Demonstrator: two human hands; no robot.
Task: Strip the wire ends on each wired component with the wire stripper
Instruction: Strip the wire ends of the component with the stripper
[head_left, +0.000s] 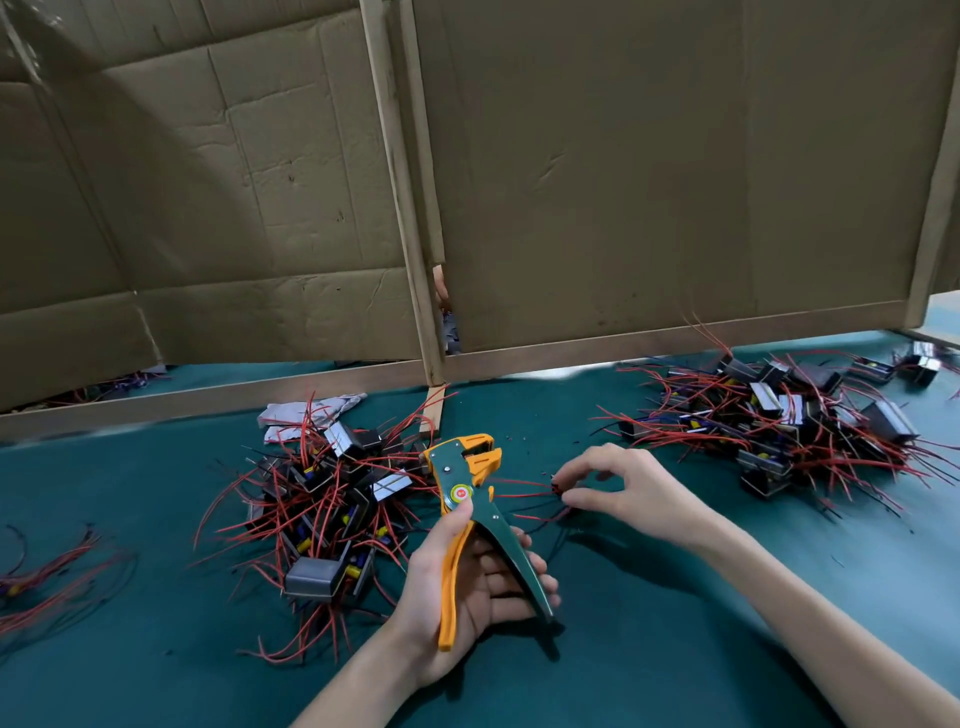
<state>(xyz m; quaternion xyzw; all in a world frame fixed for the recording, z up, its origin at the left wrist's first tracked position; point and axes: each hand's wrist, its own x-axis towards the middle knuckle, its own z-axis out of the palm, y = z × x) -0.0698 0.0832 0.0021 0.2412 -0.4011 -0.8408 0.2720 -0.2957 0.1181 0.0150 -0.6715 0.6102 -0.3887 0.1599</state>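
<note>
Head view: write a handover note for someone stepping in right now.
Left hand grips the wire stripper by its handles, jaws open.
Right hand pinches a bundle of red and black wires just right of the jaws, not yet inserted.
On the green mat: left pile of components beside the stripper, right pile farther off.
Which is stripped cannot be told.
Next: feed the held ends into the jaws, squeeze.

Dim overhead light; blurred, warped edges

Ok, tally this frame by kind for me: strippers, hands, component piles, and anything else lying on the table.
Stripper: 1
Hands: 2, left hand gripping the stripper, right hand pinching wires
Component piles: 2, centre pile, right pile
Wire bundle, far left: 1
Cloth: 1
Total: 7
</note>
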